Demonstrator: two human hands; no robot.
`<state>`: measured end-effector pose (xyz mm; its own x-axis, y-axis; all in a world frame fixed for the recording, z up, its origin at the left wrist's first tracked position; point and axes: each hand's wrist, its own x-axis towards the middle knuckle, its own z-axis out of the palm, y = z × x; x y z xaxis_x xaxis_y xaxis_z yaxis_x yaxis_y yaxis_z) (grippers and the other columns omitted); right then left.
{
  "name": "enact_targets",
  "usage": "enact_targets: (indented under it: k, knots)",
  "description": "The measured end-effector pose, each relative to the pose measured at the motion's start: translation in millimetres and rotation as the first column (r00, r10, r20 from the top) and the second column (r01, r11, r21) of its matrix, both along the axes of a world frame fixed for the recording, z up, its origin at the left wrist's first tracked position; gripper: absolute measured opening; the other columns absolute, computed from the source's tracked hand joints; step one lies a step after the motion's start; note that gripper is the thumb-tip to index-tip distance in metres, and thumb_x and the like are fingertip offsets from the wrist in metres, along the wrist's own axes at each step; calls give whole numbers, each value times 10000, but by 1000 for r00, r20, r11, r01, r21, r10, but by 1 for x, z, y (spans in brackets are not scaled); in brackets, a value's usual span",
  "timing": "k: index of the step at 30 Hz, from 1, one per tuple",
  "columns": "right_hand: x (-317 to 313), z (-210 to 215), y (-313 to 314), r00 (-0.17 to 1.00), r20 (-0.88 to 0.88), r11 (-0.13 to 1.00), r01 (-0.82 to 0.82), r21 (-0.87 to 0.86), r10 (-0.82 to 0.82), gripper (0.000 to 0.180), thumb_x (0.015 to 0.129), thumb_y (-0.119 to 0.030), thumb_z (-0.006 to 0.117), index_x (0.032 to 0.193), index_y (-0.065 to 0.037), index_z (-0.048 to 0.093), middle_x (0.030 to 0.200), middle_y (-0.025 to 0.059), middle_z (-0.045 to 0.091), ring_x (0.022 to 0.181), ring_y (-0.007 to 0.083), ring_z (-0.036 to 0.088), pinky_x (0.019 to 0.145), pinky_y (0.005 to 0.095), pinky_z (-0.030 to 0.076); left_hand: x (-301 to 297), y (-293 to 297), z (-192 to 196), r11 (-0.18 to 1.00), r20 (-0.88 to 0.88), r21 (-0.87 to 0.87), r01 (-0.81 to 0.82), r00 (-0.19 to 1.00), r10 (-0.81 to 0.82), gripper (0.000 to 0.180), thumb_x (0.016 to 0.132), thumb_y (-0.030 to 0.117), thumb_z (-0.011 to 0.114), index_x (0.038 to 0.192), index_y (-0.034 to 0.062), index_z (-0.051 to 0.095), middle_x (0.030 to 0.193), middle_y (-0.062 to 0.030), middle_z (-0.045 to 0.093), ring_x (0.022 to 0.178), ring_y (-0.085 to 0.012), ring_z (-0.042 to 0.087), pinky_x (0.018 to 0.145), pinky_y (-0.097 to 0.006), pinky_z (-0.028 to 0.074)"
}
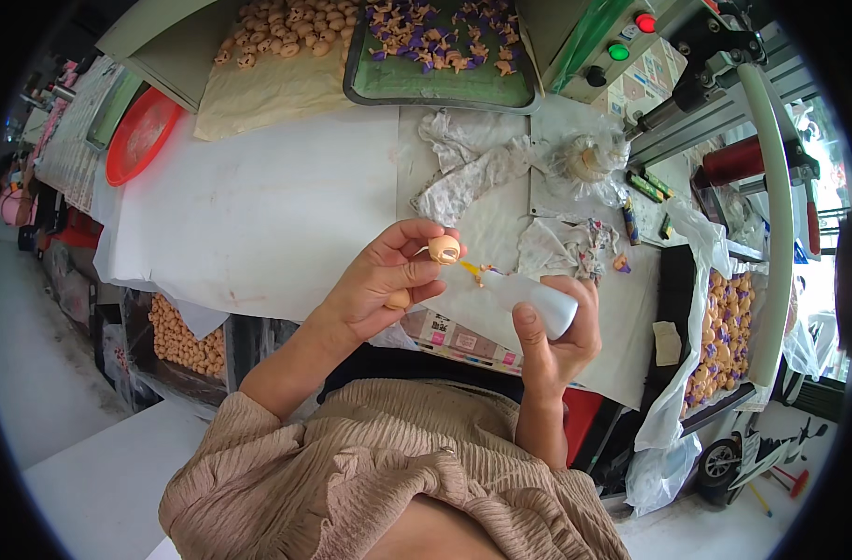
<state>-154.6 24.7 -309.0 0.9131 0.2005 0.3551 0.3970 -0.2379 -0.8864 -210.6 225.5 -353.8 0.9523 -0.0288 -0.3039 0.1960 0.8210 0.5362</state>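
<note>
My left hand (374, 285) pinches a small peach doll head (443, 249) between thumb and fingers, its dark hollow side facing me. A second peach head (398, 299) is tucked against the palm under the curled fingers. My right hand (564, 341) is wrapped round a white squeeze bottle (521, 297), tilted with its narrow yellow nozzle (469, 268) toward the doll head. Nozzle and head look slightly apart. A tiny peach-and-purple figure part (485, 273) shows beside the nozzle; whether right-hand fingers hold it I cannot tell.
Ahead lie many peach heads (290, 33) on a cloth and a green tray (426, 93) of purple-and-peach bodies. Stained rags (472, 182) lie on the white-covered table (258, 224). A red basin (141, 135) stands left; a lever machine (734, 163) and a box of finished-looking figures (720, 327) stand right.
</note>
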Motion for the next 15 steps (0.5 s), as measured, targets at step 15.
enact_targets:
  k: [15]
  knots:
    - [1,-3,-2,999,5,999,-38,-4,38,411,729,-263,807,958,23,619,842,53,529,760,147,499,658,266,399,2,-2,-2,1000,2,5,21,1000,-21,365,876,-50,586,1194,127,550,1286,-51,524,1217,-214,526,796,-242,593]
